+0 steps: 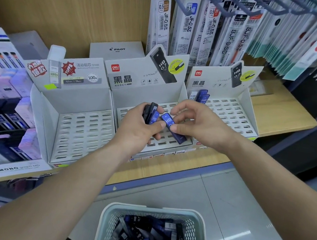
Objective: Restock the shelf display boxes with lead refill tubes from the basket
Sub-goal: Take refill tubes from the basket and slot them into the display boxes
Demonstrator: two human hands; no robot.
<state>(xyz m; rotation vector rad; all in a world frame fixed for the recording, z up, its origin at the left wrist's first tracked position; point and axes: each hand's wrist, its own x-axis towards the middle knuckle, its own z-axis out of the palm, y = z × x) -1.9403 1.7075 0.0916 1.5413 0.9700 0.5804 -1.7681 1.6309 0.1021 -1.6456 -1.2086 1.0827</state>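
Note:
My left hand (141, 129) grips a small bunch of dark lead refill tubes (151, 112) above the slotted tray of the middle display box (128, 92). My right hand (196, 124) pinches one blue HB tube (169, 121) between thumb and fingers, right beside the bunch. A pale green mesh basket (105, 215) at the bottom holds many dark and blue tubes. The right display box (236, 116) has two tubes (202, 95) standing in its back left corner. The left display box (80, 127) shows bare slots.
The boxes stand on a wooden shelf (280, 113). Refill packets (191, 20) hang on hooks above. A MONO display (1, 125) of lead cases fills the left side. A grey tiled floor (233, 205) lies beside the basket.

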